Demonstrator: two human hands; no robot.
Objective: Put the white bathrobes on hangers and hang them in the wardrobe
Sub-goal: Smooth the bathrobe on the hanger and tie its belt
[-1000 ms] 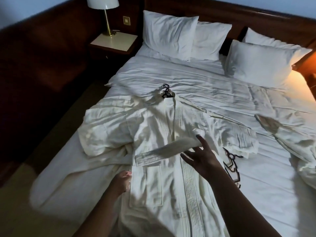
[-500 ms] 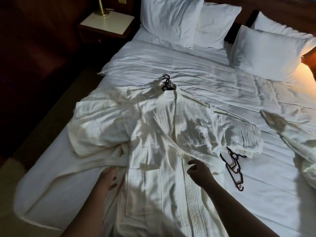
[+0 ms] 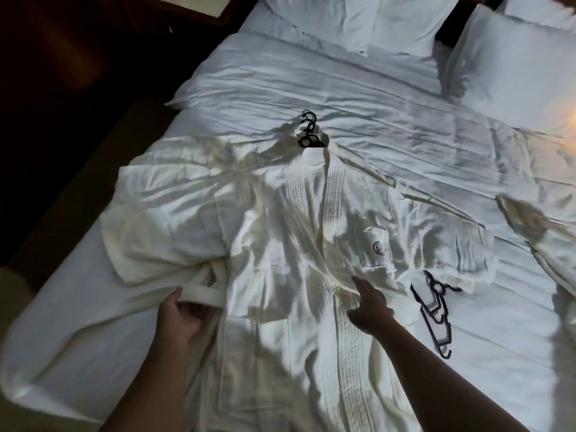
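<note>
On bed (image 3: 374,104): left hand (image 3: 184,319) grips belt (image 3: 204,296); right hand (image 3: 371,310) touches bathrobe (image 3: 280,244).

A wide bed (image 3: 374,98) fills most of the view, its white cover creased in long folds that run across it. At the head edge lie white pillows: two overlapping near the middle (image 3: 327,17), one large pillow (image 3: 514,67) toward the right corner with another (image 3: 542,10) behind it. Dark headboard (image 3: 448,23) shows in the gap between them. Beside the bed's left head corner stands a nightstand (image 3: 199,4) with a pale top and dark wood rim. Along the left edge the floor (image 3: 103,157) is dim, paler near the foot corner. A warm orange glow (image 3: 561,116) falls on the right edge; the room is otherwise dark.
</note>
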